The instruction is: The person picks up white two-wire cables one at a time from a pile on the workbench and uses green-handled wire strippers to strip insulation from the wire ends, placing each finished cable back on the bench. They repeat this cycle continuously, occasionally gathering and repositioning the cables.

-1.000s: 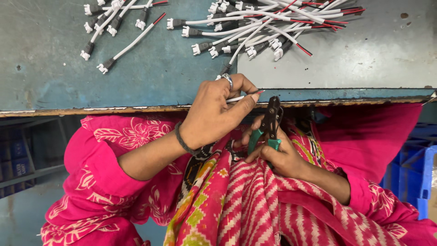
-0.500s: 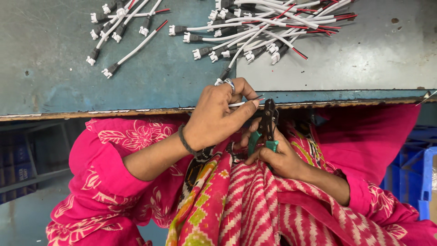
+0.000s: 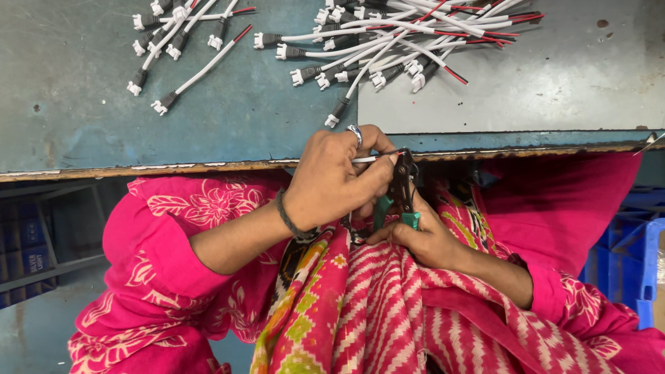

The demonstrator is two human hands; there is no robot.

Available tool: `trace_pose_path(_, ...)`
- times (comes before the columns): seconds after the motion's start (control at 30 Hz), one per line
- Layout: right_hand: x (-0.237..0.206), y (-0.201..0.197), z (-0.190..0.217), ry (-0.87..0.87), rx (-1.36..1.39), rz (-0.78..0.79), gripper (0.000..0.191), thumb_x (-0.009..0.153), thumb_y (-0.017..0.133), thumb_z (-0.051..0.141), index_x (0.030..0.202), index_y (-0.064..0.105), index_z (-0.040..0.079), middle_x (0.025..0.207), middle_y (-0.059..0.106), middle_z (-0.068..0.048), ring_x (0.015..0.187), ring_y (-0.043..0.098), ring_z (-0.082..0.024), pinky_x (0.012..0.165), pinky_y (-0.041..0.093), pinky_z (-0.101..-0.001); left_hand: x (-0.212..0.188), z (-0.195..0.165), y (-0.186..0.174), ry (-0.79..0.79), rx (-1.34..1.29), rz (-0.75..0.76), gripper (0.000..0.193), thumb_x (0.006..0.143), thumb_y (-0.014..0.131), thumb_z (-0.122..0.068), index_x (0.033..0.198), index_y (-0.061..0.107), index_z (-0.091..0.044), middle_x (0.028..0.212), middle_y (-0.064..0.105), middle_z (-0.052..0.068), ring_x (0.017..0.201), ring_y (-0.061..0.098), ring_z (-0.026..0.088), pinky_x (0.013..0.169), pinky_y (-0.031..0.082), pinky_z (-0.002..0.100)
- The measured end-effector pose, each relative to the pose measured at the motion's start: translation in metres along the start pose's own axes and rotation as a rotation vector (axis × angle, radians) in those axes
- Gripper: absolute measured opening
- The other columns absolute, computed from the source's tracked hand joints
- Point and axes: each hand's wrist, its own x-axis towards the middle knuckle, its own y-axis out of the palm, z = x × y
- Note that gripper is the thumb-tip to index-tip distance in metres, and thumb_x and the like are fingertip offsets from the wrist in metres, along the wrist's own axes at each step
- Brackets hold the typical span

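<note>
My left hand (image 3: 336, 179) pinches a short white cable (image 3: 370, 158) near its red-tipped end, just below the table's front edge. That end lies in the dark jaws of a pair of green-handled pliers (image 3: 400, 190), which my right hand (image 3: 424, 239) grips by the handles over my lap. A ring shows on my left hand and a dark band on that wrist. The rest of the cable is hidden behind my fingers.
A big heap of white cables with connectors and red ends (image 3: 388, 38) lies at the back of the blue-grey table (image 3: 83, 104); a smaller group (image 3: 176, 41) lies to the left. A grey sheet (image 3: 554, 83) covers the table's right. A blue crate (image 3: 634, 263) stands at right.
Both hands stay together at the table edge with cable and pliers. The view has shifted slightly, so the cable heaps sit a little lower in the picture.
</note>
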Motion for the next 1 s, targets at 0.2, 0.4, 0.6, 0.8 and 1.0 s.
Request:
trace_pose_path(0.2, -0.002, -0.001, 0.002, 0.034, -0.179, -0.066, 0.08, 0.086, 0.04, -0.012, 0.158, 0.013, 0.008, 0.135, 0.053, -0.015, 0.113, 0.069, -0.027, 0.097, 0.062, -0.0456, -0.001, 0.004, 0.001, 0.049, 0.149, -0.043, 0.019, 0.095, 0.063, -0.022, 0.094, 0.068, -0.005, 0.049, 0.063, 0.003, 0.044, 0.069, 0.011, 0.046, 0.052, 0.027)
trace_pose_path(0.4, 0.0, -0.002, 0.005, 0.033, -0.392, -0.127, 0.078, 0.086, 0.045, -0.012, 0.157, 0.019, 0.006, 0.125, 0.06, -0.014, 0.101, 0.073, -0.025, 0.087, 0.065, -0.0394, 0.0, 0.008, 0.005, 0.129, 0.265, -0.113, 0.019, 0.093, 0.067, -0.025, 0.091, 0.068, -0.006, 0.051, 0.059, 0.006, 0.042, 0.064, 0.016, 0.045, 0.047, 0.032)
trace_pose_path(0.6, -0.001, -0.001, 0.006, 0.005, -0.364, -0.099, 0.071, 0.087, 0.043, -0.011, 0.153, 0.024, 0.005, 0.119, 0.061, -0.011, 0.104, 0.071, -0.022, 0.086, 0.067, -0.0366, 0.0, 0.008, 0.004, 0.107, 0.198, -0.059, 0.019, 0.095, 0.063, -0.026, 0.092, 0.066, -0.007, 0.05, 0.063, 0.003, 0.045, 0.069, 0.014, 0.047, 0.052, 0.029)
trace_pose_path(0.8, -0.002, -0.001, 0.006, 0.023, -0.356, -0.128, 0.07, 0.086, 0.043, -0.011, 0.152, 0.027, 0.006, 0.114, 0.059, -0.009, 0.101, 0.069, -0.019, 0.082, 0.065, -0.0345, 0.001, 0.005, 0.004, 0.12, 0.256, -0.074, 0.018, 0.093, 0.065, -0.025, 0.092, 0.068, -0.007, 0.051, 0.063, 0.003, 0.045, 0.069, 0.015, 0.046, 0.05, 0.03)
trace_pose_path(1.0, 0.0, 0.002, 0.011, 0.029, -0.442, -0.142, 0.064, 0.085, 0.043, -0.011, 0.146, 0.033, 0.005, 0.114, 0.061, -0.009, 0.1, 0.07, -0.018, 0.082, 0.066, -0.0342, 0.001, 0.004, 0.004, 0.106, 0.242, -0.068, 0.018, 0.093, 0.064, -0.026, 0.092, 0.068, -0.008, 0.05, 0.064, 0.003, 0.045, 0.069, 0.014, 0.047, 0.05, 0.03)
